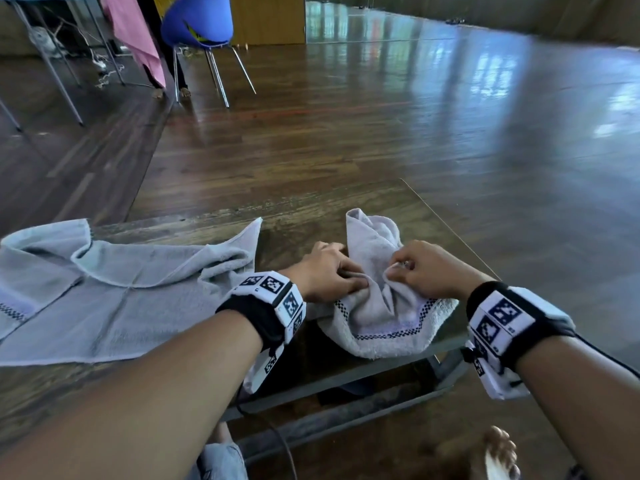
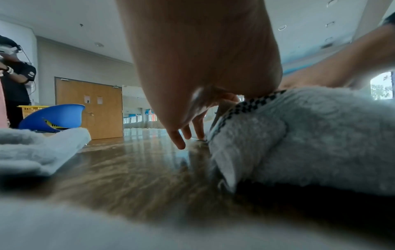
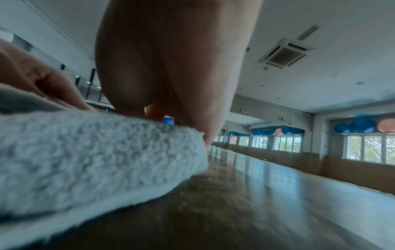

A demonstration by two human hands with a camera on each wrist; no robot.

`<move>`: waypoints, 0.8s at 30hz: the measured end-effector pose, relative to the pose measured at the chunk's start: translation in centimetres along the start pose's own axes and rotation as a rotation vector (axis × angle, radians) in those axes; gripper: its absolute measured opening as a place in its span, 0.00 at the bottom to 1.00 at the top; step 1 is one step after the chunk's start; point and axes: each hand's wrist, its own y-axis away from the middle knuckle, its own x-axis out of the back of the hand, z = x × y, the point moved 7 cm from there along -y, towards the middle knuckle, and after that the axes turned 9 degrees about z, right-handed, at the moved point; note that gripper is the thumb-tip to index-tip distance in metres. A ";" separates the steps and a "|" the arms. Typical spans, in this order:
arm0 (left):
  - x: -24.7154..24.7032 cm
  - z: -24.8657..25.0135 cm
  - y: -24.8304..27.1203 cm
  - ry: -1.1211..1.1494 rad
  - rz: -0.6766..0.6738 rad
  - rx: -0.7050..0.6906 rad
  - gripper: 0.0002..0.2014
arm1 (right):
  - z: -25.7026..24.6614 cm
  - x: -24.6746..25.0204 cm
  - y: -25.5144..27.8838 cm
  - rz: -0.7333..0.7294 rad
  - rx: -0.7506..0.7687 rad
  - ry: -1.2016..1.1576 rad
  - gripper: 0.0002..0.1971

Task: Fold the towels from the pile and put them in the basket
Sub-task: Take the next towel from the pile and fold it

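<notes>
A white towel (image 1: 384, 317) with a black checkered border lies bunched near the front right corner of the wooden table (image 1: 304, 209). My left hand (image 1: 351, 277) pinches a fold on its left side, fingers curled into the cloth. My right hand (image 1: 398, 268) pinches a raised edge just to the right of it. In the left wrist view the fingers (image 2: 181, 140) point down beside the towel (image 2: 310, 143). From the right wrist the towel (image 3: 96, 160) fills the left, and my right hand (image 3: 192, 128) sits on its top edge. A pale blue towel (image 1: 104, 299) lies spread and rumpled to the left.
The table's right edge (image 1: 450, 230) runs close beside the white towel. Across the wooden floor stand a blue chair (image 1: 197, 22) and a hanging pink cloth (image 1: 135, 32). A yellow basket (image 2: 32, 110) shows behind the chair, with a person (image 2: 15, 81) standing next to it.
</notes>
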 end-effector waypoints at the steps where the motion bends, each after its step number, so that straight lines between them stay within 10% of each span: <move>1: 0.1 0.2 -0.2 0.027 -0.006 0.001 0.13 | -0.3 -0.1 -0.6 -0.019 0.012 0.037 0.12; 7: 2.0 -0.4 -2.5 0.171 -0.130 0.086 0.12 | -2.1 1.0 -5.0 -0.313 0.073 0.081 0.08; 15: 15.3 -3.7 -2.4 0.198 0.990 0.076 0.15 | -3.2 12.1 -10.8 0.907 0.182 -0.243 0.07; 18: 17.4 -5.7 -1.4 0.211 1.136 0.046 0.18 | 0.3 13.0 -10.7 1.019 -0.010 -0.419 0.07; 24: 15.7 -8.8 -2.5 0.662 0.956 0.231 0.10 | 2.2 9.6 -12.1 0.775 -0.155 -0.787 0.04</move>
